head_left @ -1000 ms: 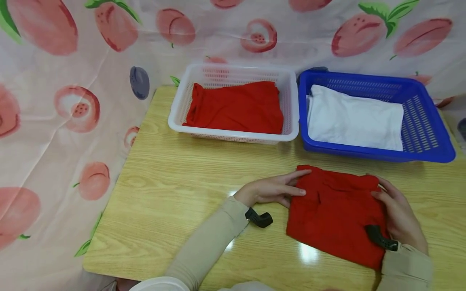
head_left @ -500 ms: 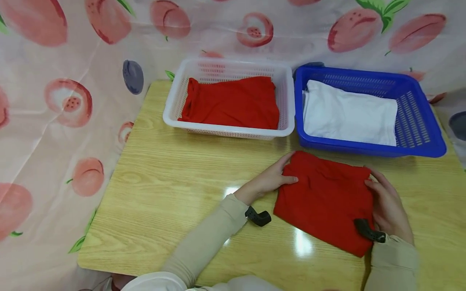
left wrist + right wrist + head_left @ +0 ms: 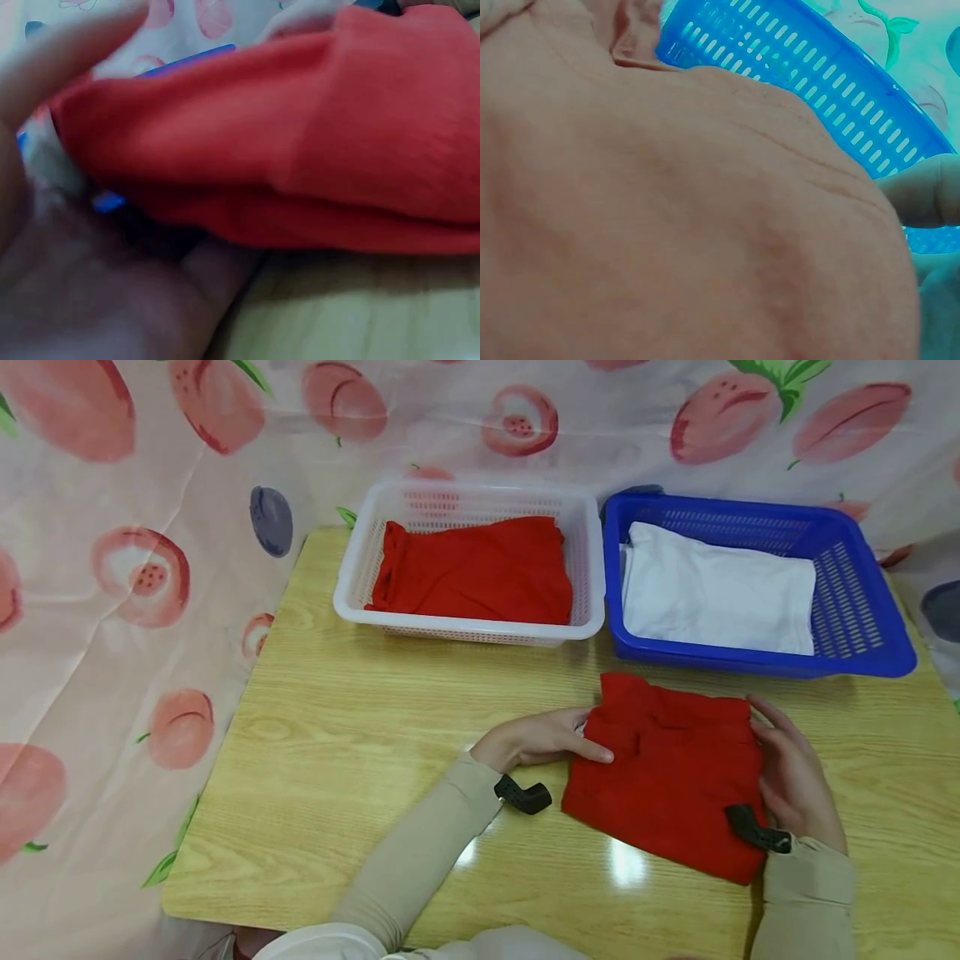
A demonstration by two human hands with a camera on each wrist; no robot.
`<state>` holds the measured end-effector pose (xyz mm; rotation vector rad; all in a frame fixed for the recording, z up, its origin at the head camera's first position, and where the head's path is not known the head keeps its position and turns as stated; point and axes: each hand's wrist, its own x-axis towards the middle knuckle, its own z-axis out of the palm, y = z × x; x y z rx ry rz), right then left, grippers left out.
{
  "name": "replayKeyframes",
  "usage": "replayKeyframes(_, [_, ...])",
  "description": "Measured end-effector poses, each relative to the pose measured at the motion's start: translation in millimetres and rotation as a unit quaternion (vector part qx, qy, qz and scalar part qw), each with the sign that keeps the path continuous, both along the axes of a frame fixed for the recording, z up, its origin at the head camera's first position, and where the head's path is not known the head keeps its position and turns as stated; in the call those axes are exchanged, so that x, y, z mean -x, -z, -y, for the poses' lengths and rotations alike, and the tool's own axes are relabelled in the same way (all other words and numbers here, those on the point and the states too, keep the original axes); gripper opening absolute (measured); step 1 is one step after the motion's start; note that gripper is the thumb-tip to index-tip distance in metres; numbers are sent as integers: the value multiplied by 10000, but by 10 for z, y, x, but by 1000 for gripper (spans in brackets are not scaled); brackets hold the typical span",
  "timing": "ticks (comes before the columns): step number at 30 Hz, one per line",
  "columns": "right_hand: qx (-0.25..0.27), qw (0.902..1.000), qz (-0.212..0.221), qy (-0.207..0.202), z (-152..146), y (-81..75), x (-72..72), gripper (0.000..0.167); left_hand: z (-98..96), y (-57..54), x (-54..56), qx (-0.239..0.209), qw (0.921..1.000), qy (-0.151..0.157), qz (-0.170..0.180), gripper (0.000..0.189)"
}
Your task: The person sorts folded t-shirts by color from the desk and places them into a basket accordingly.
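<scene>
A folded red garment lies in front of the blue basket, one hand at each side of it. My left hand grips its left edge, thumb on top and the other fingers tucked beneath. In the left wrist view the cloth's folded layers fill the middle, with the left hand under them and the wooden table showing below. My right hand holds the right edge, its thumb near the upper corner. The right wrist view is tinted; there the garment covers most of the picture and a right-hand finger shows at its edge.
Behind the garment stands a blue basket with folded white cloth in it. To its left is a white basket holding folded red cloth. A fruit-print curtain hangs behind the wooden table.
The garment has shifted slightly left and toward the baskets. My left fingers, earlier on top of its left edge, are now underneath with the thumb above. The head view has moved a little.
</scene>
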<state>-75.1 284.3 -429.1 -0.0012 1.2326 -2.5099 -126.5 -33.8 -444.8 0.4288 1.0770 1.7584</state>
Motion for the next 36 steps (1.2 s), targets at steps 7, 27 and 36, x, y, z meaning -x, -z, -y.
replayKeyframes(7, [99, 9999, -11, -43, -31, -10, -6, 48, -45, 24, -66, -280, 9981, 523, 166, 66])
replayKeyframes(27, [469, 9988, 109, 128, 30, 21, 25, 46, -54, 46, -45, -199, 9983, 281, 460, 42])
replayKeyframes(36, [280, 9995, 44, 111, 5, -9, 22, 46, -79, 64, -29, -399, 9986, 287, 210, 37])
